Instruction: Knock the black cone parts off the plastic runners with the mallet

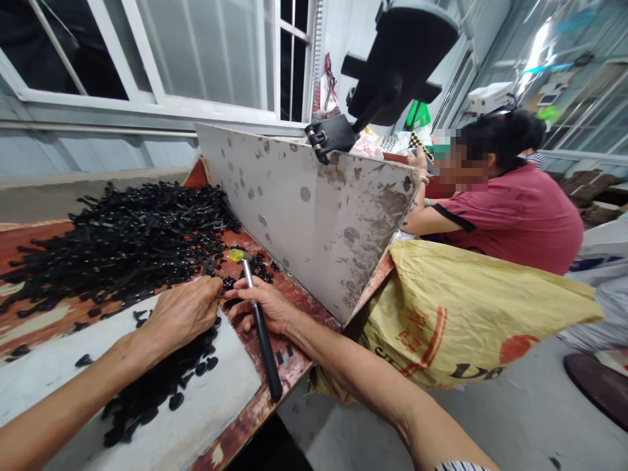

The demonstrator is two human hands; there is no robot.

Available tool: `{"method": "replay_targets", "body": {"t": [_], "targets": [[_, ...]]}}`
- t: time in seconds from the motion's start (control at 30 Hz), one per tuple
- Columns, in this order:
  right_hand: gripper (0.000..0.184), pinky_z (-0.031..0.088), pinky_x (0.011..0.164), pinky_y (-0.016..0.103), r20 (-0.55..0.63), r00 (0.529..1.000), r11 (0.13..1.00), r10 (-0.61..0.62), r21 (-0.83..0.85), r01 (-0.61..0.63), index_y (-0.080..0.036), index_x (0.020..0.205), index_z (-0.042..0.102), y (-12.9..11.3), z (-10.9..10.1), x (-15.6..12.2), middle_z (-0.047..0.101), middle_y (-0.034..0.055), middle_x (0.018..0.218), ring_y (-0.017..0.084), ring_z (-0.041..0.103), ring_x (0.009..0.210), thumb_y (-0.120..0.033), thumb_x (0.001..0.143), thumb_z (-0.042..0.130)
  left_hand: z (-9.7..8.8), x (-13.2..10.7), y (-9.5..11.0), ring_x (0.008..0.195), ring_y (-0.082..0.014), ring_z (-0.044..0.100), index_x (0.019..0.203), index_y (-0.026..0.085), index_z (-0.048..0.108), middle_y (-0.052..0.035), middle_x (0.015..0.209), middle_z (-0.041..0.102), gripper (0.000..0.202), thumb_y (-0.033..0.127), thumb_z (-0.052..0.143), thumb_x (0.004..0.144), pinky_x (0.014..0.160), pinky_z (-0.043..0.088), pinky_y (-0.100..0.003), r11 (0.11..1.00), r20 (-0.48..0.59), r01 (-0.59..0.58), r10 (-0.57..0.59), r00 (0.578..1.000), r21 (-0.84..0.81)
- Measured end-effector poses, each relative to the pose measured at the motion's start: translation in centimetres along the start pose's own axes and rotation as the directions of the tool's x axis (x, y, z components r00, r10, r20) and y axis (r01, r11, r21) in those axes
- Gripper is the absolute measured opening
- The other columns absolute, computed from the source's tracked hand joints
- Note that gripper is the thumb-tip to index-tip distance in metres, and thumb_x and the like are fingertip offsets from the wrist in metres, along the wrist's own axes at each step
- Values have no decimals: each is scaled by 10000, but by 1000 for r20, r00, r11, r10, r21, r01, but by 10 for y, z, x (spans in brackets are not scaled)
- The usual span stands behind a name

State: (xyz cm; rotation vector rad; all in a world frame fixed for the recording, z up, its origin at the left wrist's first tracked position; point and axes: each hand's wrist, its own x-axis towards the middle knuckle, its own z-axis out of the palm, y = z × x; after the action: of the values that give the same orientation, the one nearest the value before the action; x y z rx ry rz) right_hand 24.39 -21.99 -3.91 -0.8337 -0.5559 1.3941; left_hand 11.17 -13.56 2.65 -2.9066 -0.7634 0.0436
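Observation:
My left hand (184, 313) rests knuckles-up on the worn red table (289, 369), fingers curled and pinching a small black plastic part at their tips. My right hand (265, 306) lies just to its right, fingers wrapped round the shaft of a small hammer (259, 327) with a black handle and a yellow-and-metal head that points away from me. The two hands' fingertips nearly meet over a few loose black parts. A big heap of black plastic parts (122, 242) fills the table beyond my left hand. More black pieces (157, 386) lie under my left forearm on a pale sheet (216, 399).
A stained white board (314, 216) stands upright as a divider along the table's right side, with a black lamp or clamp arm (392, 59) above it. A yellow woven sack (466, 314) hangs beside the table. A person in a red shirt (515, 216) works behind the board.

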Motion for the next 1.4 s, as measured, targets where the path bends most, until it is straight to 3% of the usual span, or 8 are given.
{"method": "replay_targets", "body": {"t": [0.4,0.63,0.83,1.03,1.27,1.4], "targets": [[245,499,390,191,34,999,1000,-2,-1,2,-208,925,458,-1,-3,5,629,-6,878,88,608,523,-200,772,649,16,-4,12,726,-263,632,869,175,575,-102,775,614,333,211,246,903,605,403,-337,997,-158,-72,73,985,14],[265,521,441,210,19,1000,1000,1,8,-1,-199,913,482,-3,-4,3,583,-40,779,87,602,516,-216,755,694,9,-6,18,750,-258,635,902,169,592,-105,819,633,357,192,236,910,627,427,-339,996,-132,-69,75,988,52],[99,522,527,226,-40,998,999,-47,-1,47,-149,965,555,-6,0,1,586,-23,779,85,585,589,-208,893,589,3,-6,24,788,-243,648,938,155,598,-118,883,637,358,153,242,910,624,433,-323,995,-66,-74,78,995,70],[199,529,566,241,-92,995,999,-41,23,43,-132,1062,596,-6,7,-5,628,27,921,105,610,692,-269,920,578,7,-9,15,817,-232,613,927,182,580,-92,878,628,303,194,277,921,670,420,-323,994,-159,-101,94,983,-39],[128,507,474,193,-121,991,995,-57,80,67,-152,1003,546,-4,-7,-4,640,14,884,108,631,662,-162,881,582,11,-12,-11,870,-221,609,978,184,575,-83,929,648,290,201,290,926,719,428,-320,994,-56,62,-67,996,-88],[236,516,408,203,-143,988,997,-56,39,63,-216,918,477,-3,-8,-5,672,-16,811,117,647,577,-128,756,624,8,-23,-4,897,-226,613,974,183,568,-85,951,656,279,243,298,935,745,445,-331,995,-15,59,-60,998,-82]]}}
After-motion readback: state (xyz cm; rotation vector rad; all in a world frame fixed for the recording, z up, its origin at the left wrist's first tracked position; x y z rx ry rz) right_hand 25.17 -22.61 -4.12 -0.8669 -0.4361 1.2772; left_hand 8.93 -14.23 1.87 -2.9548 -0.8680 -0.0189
